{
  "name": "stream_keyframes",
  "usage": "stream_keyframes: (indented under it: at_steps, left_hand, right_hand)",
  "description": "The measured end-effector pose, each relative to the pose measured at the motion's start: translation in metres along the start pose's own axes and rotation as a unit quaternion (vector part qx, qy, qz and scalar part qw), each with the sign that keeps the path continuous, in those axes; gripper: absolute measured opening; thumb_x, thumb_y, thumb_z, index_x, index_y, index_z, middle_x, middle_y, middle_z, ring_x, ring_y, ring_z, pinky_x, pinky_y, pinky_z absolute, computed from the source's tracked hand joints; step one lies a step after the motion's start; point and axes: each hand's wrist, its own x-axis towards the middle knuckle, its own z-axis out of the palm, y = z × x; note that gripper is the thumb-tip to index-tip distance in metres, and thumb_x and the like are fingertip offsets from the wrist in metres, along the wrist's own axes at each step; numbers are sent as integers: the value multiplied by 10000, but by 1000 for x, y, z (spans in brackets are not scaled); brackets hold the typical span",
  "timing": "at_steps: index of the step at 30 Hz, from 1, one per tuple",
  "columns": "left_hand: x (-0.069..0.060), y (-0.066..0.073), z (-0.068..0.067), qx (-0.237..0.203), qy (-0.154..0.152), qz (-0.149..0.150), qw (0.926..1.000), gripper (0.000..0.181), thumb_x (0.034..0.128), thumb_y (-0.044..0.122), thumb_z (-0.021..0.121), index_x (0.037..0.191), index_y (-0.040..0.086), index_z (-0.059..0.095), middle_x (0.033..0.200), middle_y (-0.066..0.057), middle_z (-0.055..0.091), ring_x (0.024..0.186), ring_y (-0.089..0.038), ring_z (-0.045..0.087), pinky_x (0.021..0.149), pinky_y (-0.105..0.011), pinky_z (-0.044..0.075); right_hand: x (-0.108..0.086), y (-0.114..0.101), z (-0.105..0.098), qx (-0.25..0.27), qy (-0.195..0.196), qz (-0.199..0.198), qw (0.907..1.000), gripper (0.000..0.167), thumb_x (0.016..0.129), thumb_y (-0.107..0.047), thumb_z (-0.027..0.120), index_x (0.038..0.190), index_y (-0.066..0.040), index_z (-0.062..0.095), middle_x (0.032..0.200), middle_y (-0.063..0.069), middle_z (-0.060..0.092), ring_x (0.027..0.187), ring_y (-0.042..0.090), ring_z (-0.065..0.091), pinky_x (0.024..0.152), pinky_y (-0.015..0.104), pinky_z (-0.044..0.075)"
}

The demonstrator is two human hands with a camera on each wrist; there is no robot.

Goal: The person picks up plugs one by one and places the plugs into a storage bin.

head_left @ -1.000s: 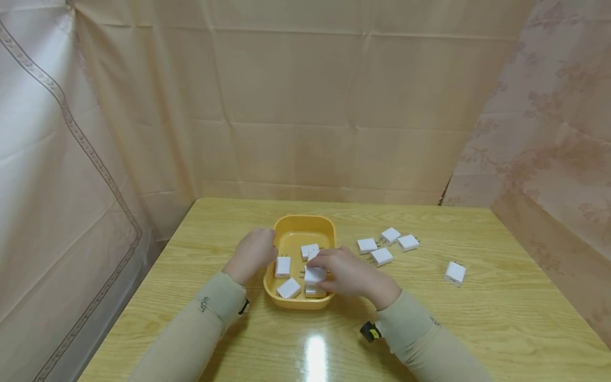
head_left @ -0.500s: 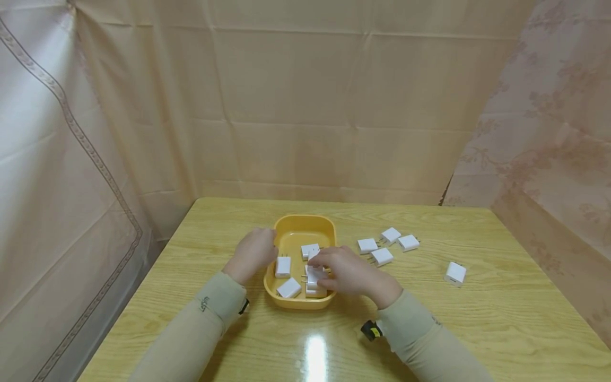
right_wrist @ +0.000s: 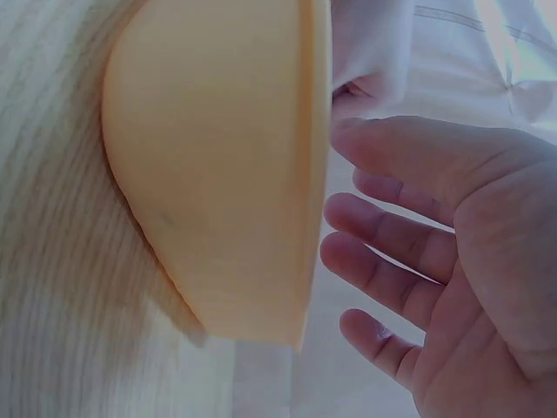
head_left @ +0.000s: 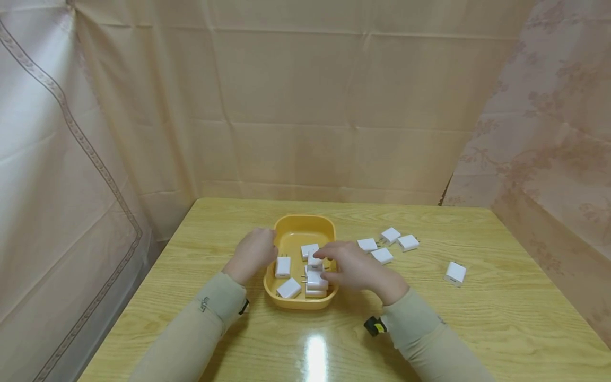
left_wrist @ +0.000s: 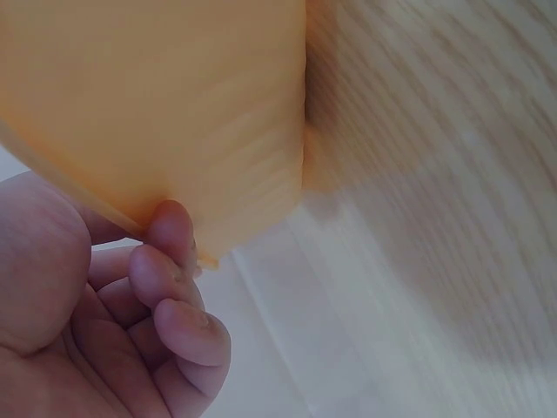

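Note:
Pinched at its left rim by my left hand (head_left: 254, 253), the yellow plastic basin (head_left: 299, 304) stands on the table. In the left wrist view, the fingers (left_wrist: 170, 233) curl over that rim. My right hand (head_left: 359, 267) hovers over the basin's right side, its fingers spread. The right wrist view shows nothing between those fingers (right_wrist: 383, 270). White plug-in chargers lie in the basin. One charger (head_left: 317, 279) rests on another in the front right part, close to my right fingertips. Two chargers, a left one (head_left: 283, 266) and a front one (head_left: 288, 288), lie apart from that pile.
Right of the basin lies a loose group of white chargers (head_left: 390, 235) on the wooden table (head_left: 501, 318). A single charger (head_left: 455, 273) sits farther right. Cloth curtains (head_left: 305, 106) hang behind and at both sides.
My right hand has let go of a charger in the front right pile and shifted slightly up and right, its fingers parting. The left hand and basin have stayed put.

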Motion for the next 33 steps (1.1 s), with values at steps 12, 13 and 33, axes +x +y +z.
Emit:
stream_keyframes:
  at_steps: [12,13,33]
  left_hand:
    - [0,0,0,-43,-37,-48,10000,336,920,32,625,1241,-61,661,1030,-147,669,749,-215,589,613,-297,491]
    - [0,0,0,-42,-26,-39,10000,331,919,31,626,1236,-62,663,1020,-144,668,746,-216,589,612,-298,492]
    - [0,2,-1,-78,-83,-158,9998,307,923,47,641,1212,-52,670,997,-138,670,753,-218,596,626,-307,508]
  right_hand:
    - [-11,16,-13,239,547,481,9971,470,906,-271,778,1325,-95,658,1361,101,609,1297,325,534,1086,514,413]
    - [-12,18,-13,237,602,534,9965,476,906,-269,779,1330,-91,654,1368,107,604,1303,331,529,1089,519,409]
    - [-33,57,-25,108,1477,1214,9815,529,908,-258,776,1353,-21,617,1369,193,582,1306,446,476,1069,639,354]
